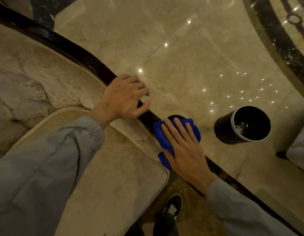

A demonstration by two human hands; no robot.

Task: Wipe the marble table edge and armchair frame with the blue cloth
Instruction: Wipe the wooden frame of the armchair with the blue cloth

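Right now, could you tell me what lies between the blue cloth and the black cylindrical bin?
In the head view, only bare glossy marble floor separates the blue cloth from the black cylindrical bin.

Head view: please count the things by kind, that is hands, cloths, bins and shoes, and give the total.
Hands: 2, the left hand on the dark armchair frame, the right hand flat on the cloth
Cloths: 1, the blue cloth
Bins: 1, the black bin
Shoes: 1, the black shoe
Total: 5
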